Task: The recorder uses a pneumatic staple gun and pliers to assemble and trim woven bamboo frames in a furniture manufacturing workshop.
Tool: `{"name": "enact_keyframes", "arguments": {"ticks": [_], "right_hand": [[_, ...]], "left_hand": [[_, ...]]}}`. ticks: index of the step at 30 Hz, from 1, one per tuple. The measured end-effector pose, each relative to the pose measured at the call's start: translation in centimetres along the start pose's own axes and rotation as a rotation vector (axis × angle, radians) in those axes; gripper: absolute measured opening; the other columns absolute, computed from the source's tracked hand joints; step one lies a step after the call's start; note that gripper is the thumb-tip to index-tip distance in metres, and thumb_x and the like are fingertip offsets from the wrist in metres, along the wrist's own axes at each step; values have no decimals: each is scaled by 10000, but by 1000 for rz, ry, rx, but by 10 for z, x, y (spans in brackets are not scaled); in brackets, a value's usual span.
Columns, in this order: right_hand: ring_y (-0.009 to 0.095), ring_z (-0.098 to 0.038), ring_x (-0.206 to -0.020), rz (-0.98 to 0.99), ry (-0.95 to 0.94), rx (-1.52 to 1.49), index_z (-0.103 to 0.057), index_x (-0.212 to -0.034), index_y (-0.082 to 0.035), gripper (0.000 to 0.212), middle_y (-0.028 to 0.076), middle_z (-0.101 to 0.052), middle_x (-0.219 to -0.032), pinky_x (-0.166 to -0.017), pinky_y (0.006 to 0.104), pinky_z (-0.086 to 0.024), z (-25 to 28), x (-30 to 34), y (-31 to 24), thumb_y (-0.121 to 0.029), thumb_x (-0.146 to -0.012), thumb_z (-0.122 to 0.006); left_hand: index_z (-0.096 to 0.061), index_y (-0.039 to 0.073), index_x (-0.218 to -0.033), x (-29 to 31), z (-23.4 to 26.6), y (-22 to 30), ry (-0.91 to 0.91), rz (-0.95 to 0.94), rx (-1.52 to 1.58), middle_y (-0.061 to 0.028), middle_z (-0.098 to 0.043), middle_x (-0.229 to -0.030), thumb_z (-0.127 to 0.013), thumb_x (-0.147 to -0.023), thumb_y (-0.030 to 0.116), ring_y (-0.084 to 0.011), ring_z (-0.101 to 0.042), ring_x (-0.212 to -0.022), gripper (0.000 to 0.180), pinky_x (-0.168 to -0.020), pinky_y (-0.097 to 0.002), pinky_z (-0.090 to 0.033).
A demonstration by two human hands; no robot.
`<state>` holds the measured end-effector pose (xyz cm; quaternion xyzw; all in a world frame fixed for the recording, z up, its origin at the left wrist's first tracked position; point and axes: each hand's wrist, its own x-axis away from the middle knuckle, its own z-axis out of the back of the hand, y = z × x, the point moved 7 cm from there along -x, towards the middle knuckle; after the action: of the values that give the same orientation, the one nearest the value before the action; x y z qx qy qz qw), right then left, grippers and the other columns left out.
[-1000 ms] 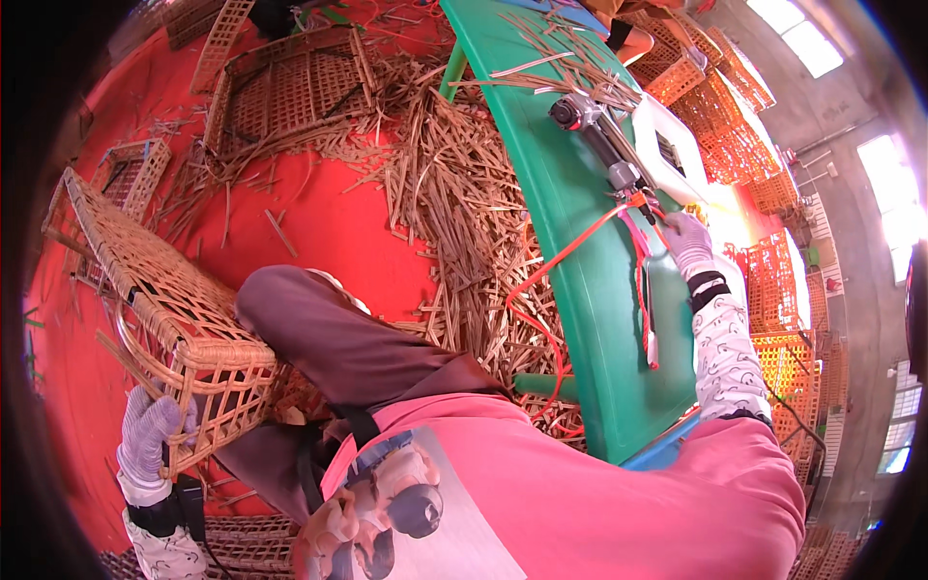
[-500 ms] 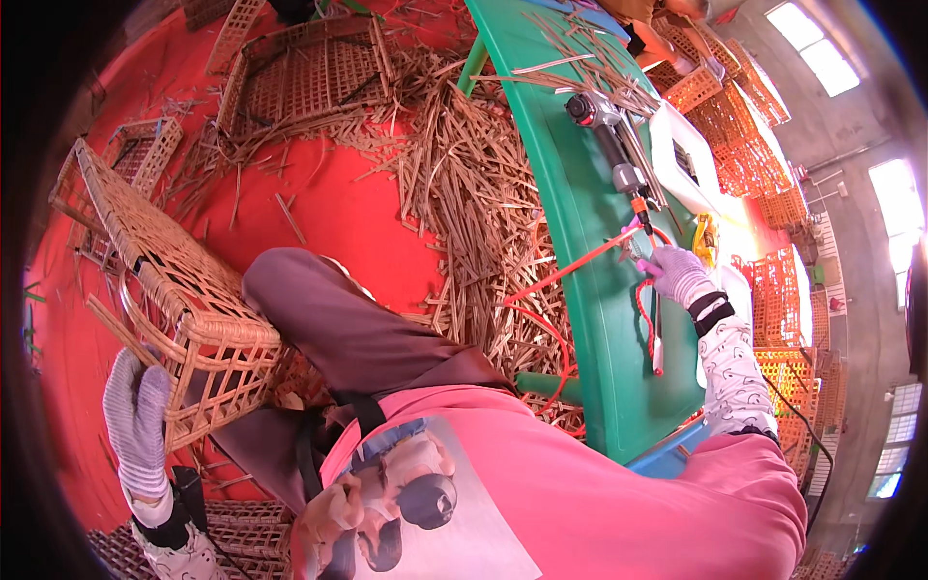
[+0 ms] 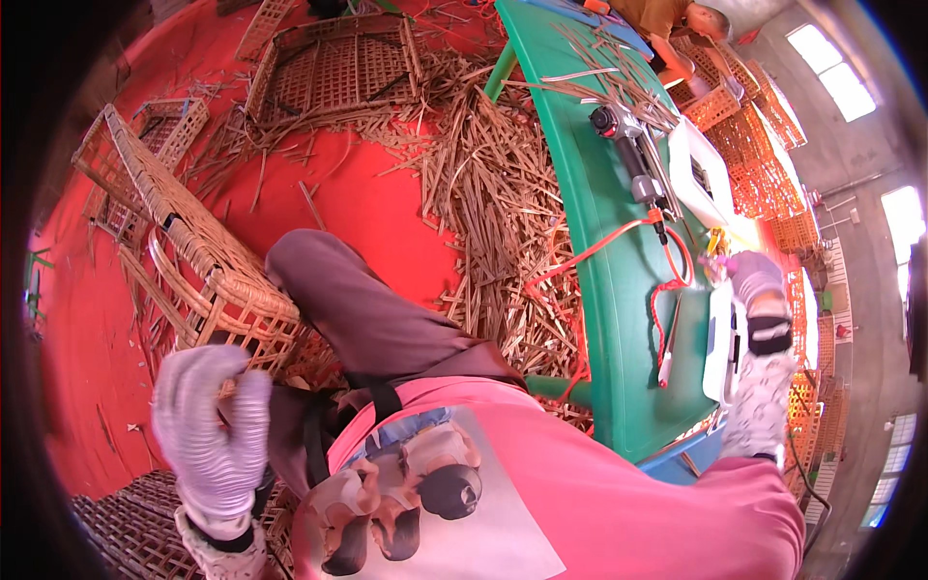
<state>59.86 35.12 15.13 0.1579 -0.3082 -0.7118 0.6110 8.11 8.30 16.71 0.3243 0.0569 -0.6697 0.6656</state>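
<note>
Head view: gloved L hand (image 3: 213,430), blurred, hangs in front of woven basket (image 3: 256,295), hiding its lower corner; fingers curled, thumb spread well off them, can't tell if they touch it. Basket's on person's L, right beside bent knee (image 3: 304,256). R hand (image 3: 759,278), also gloved, is at green table (image 3: 619,358)'s far side, by small pinkish item (image 3: 717,267); fingertips blurry, can't tell if pinching it. Co-worker (image 3: 646,16) up top, partly cut off.
</note>
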Motion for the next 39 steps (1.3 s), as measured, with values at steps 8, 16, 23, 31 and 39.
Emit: {"name": "enact_keyframes", "arguments": {"ticks": [8,16,23,31,39], "right_hand": [[182,-624,-771,816,-466,-1540,-536,-1126,11,489,104,-624,-958,-622,280,-518,111,108,-183,81,-643,-525],[256,-489,-1116,1570,-956,-1268,-251,-1331,17,753,180,-437,-1268,-985,379,-356,177,257,-323,-49,-717,-682],[327,-419,-1165,1789,-1534,-1552,-360,-1179,11,578,198,-315,-1305,-983,432,-350,211,287,-351,-31,-697,-676],[339,-536,-841,1881,521,-510,-463,-1028,-14,470,149,-535,-902,-749,375,-426,278,246,-387,-157,-614,-635],[338,-517,-802,1808,787,-161,-471,-984,-62,436,136,-525,-870,-728,419,-395,299,252,-399,-161,-596,-643]], "left_hand": [[-500,-33,-1101,-17,-30,31,-3,-105,341,-184,-569,-1036,-727,-656,387,-343,-568,-949,652,-818,-384,-457],[-483,12,-1104,21,-57,-1,-129,259,528,-142,-599,-773,-614,-796,244,-327,-591,-612,407,-553,-395,-484],[-550,114,-1047,26,-44,-20,-477,115,193,-84,-597,-739,-539,-814,370,-297,-594,-576,346,-523,-382,-480],[-567,-36,-1020,9,24,-137,147,635,357,-52,-599,-754,-569,-863,181,-74,-570,-675,268,-588,-238,-468],[-607,-35,-917,4,31,-110,170,430,559,-32,-603,-768,-608,-807,34,-72,-563,-729,130,-674,-226,-465]]}}
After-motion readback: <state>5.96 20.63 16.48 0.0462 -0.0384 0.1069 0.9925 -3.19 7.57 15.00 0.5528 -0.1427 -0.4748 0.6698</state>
